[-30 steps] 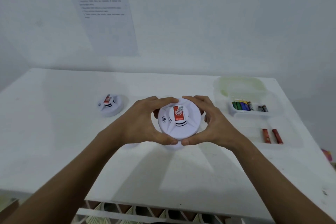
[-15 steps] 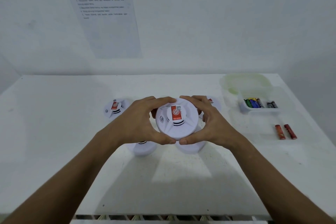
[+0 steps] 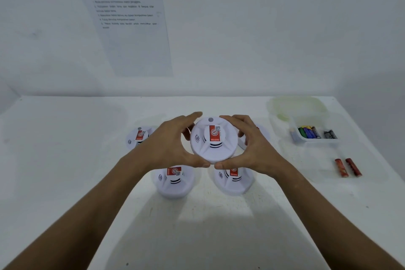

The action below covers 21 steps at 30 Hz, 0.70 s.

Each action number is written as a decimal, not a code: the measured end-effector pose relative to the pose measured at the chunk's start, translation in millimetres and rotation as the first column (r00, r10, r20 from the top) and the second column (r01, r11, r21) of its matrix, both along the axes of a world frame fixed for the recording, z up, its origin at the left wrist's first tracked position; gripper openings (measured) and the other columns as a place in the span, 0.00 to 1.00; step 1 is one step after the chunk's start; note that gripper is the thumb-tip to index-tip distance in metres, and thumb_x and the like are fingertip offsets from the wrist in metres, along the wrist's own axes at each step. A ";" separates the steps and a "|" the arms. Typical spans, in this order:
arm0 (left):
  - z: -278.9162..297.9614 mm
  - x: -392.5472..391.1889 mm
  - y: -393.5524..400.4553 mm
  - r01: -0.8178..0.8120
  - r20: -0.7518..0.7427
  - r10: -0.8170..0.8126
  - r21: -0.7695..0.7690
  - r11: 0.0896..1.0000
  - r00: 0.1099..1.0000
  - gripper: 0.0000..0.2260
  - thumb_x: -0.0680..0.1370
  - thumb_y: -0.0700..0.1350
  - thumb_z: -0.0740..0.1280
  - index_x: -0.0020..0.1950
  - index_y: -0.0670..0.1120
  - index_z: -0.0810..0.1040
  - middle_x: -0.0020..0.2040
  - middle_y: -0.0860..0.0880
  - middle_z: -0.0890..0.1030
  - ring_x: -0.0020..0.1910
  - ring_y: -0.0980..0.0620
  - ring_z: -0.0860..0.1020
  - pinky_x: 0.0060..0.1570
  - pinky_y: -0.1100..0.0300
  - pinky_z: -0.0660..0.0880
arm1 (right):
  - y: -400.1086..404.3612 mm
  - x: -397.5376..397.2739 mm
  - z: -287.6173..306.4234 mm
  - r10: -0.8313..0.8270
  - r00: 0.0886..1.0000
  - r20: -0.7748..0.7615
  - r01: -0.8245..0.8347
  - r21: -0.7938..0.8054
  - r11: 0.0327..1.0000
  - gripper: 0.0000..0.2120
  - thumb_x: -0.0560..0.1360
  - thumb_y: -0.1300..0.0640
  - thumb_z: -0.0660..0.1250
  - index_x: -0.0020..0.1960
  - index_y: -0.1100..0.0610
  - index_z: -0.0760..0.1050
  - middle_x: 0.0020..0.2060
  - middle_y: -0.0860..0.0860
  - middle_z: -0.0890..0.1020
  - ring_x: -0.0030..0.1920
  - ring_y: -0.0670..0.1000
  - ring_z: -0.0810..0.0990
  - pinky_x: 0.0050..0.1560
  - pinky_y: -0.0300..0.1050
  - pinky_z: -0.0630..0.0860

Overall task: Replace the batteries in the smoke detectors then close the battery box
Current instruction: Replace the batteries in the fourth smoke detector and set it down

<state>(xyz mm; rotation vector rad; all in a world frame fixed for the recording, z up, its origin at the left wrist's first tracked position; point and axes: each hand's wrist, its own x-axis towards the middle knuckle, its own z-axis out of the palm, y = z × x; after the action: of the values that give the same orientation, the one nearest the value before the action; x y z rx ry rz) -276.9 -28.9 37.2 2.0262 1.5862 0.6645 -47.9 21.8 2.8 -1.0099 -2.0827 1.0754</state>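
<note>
Detectors sit scattered across the white counter [image 3: 65, 182], and the farthest left of them, a smoke detector [image 3: 138, 137] with a red label, lies left of centre, partly behind the left wrist. Next along, the left hand [image 3: 169, 146] curls round the left rim of the held detector [image 3: 213, 140], which is lifted above the counter at the centre of the frame, its domed face and red sticker turned toward the camera. The right hand [image 3: 249, 149] mirrors that hold on the right rim, thumbs nearly meeting under the lower edge, so both grips are clamped on the one unit. Below the hands two more detectors rest on the counter, one lower left [image 3: 174, 182] and one lower right [image 3: 233, 181]; another [image 3: 262, 132] peeks out behind the right fingers. Farther right, the battery box [image 3: 315, 140] stands open with assorted cells inside, its greenish lid [image 3: 295, 107] lying just behind it. Two red batteries [image 3: 348, 167] lie loose on the counter in front of the box. Judging by the two-handed rim hold, the step in hand looks like twisting the housing open or shut; which one cannot be told. The next move probably calls for counter-rotating the two halves with firm pressure.
</note>
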 end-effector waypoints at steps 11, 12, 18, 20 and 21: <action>-9.1 -8.0 6.7 0.003 0.026 -0.004 0.038 0.999 1.000 0.35 0.60 0.59 0.80 0.64 0.67 0.68 0.51 0.61 0.76 0.48 0.62 0.74 0.42 0.71 0.70 | 6.0 -8.8 -4.4 -0.008 1.000 0.025 0.008 -0.008 1.000 0.46 0.53 0.39 0.80 0.67 0.29 0.62 0.64 0.39 0.69 0.61 0.37 0.69 0.53 0.31 0.69; -9.7 -8.5 6.8 0.003 0.032 -0.004 0.039 0.999 0.999 0.35 0.60 0.59 0.80 0.63 0.68 0.67 0.51 0.61 0.76 0.48 0.62 0.74 0.42 0.71 0.70 | 5.9 -9.3 -4.9 -0.009 1.000 0.027 0.009 -0.009 1.000 0.46 0.54 0.41 0.81 0.67 0.29 0.62 0.64 0.39 0.69 0.61 0.37 0.69 0.53 0.31 0.68; -12.4 -11.5 6.6 -0.001 0.051 -0.001 0.035 0.999 0.999 0.35 0.61 0.58 0.80 0.63 0.68 0.68 0.50 0.61 0.76 0.48 0.61 0.74 0.42 0.72 0.71 | 4.7 -13.3 -7.8 -0.007 1.000 0.009 0.007 -0.011 1.000 0.45 0.56 0.45 0.81 0.66 0.28 0.62 0.62 0.33 0.69 0.61 0.37 0.69 0.53 0.31 0.69; -14.3 -12.8 7.4 -0.005 0.037 0.004 0.027 1.000 0.999 0.36 0.61 0.58 0.80 0.66 0.64 0.69 0.51 0.61 0.76 0.48 0.61 0.75 0.41 0.72 0.71 | 4.9 -14.8 -7.9 -0.006 1.000 0.012 0.007 -0.016 1.000 0.45 0.56 0.45 0.81 0.66 0.29 0.62 0.62 0.32 0.69 0.61 0.36 0.69 0.52 0.30 0.69; -14.9 -13.5 8.0 -0.007 0.037 0.006 0.025 1.000 0.999 0.36 0.61 0.58 0.80 0.66 0.64 0.69 0.51 0.61 0.76 0.48 0.61 0.75 0.41 0.72 0.71 | 5.2 -15.3 -8.0 -0.007 1.000 0.013 0.007 -0.020 1.000 0.45 0.56 0.45 0.81 0.66 0.29 0.62 0.62 0.33 0.69 0.61 0.36 0.68 0.53 0.30 0.68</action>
<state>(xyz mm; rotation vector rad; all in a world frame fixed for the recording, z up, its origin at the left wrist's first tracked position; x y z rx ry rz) -290.4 -20.9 22.3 2.0159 1.5716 0.7236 -63.2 26.9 -5.2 -1.0358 -2.0812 1.0910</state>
